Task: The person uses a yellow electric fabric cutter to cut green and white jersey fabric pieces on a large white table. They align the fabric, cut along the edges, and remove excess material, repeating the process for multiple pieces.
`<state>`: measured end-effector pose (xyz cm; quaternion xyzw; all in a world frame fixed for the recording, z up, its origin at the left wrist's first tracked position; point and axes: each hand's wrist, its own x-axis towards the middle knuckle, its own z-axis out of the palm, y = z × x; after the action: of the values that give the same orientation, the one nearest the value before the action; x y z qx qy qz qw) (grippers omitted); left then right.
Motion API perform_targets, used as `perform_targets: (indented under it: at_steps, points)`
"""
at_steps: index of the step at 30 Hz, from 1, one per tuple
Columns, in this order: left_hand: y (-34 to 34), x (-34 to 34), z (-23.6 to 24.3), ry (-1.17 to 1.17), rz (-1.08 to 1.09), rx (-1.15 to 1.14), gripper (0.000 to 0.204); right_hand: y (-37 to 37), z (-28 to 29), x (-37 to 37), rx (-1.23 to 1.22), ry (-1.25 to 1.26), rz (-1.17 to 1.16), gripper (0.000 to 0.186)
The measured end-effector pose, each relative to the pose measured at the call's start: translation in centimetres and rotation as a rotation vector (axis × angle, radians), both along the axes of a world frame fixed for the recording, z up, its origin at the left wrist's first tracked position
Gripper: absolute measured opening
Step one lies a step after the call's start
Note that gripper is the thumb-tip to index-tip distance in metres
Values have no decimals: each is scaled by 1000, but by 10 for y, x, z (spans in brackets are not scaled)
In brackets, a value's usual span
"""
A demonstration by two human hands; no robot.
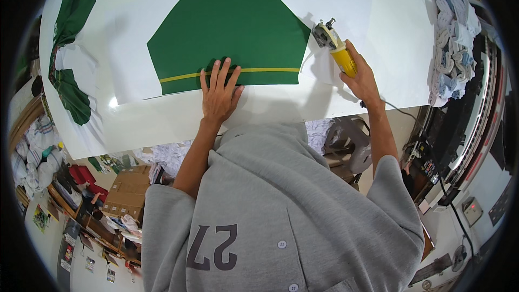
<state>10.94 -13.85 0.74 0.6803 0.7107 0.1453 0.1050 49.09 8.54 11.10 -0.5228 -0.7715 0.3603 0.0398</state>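
Observation:
A green fabric piece point(227, 27) with a curved top and a yellow stripe point(270, 70) along its lower edge lies over large white sheets point(124, 65) on the white table. My left hand point(219, 89) rests on the lower part of the piece, fingers spread across the stripe. My right hand point(361, 81) grips a yellow electric cutter point(341, 57) by its body; the metal head is beside the piece's right corner, and a dark cord trails off to the right. Whether the blade touches anything cannot be told.
Folded green and white fabric point(75, 97) lies at the table's point(135, 130) left end, piled white cloths point(451, 43) along its right. Cardboard boxes point(124, 194) and cloth bundles point(38, 151) are at the lower left. A black cord point(459, 221) runs down the far right.

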Motion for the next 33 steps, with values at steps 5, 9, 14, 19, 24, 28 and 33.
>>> perform_targets:
  at_steps: [5, 9, 14, 19, 24, 28, 33]
  points:
    - [5, 0, 5, 11, -4, -67, 55, 19, 3, 4, -8, -33, 86, 96]
    - [4, -1, 4, -11, -13, -40, 55, 30, 5, -4, -21, -55, 130, 97]
    - [3, -1, 3, -26, -13, -29, 54, 38, 7, -11, -27, -89, 147, 96]
    - [3, -1, 2, -34, -12, -13, 54, 39, 6, -20, -28, -92, 136, 96]
    - [3, -1, 1, -22, -6, -2, 53, 43, 6, -37, 11, -65, 148, 96]
    - [2, -1, 0, -13, 6, -2, 52, 50, 4, -52, 7, -63, 146, 96]
    - [4, -2, 2, -9, 6, -43, 50, 62, 8, -76, -19, -67, 146, 96]
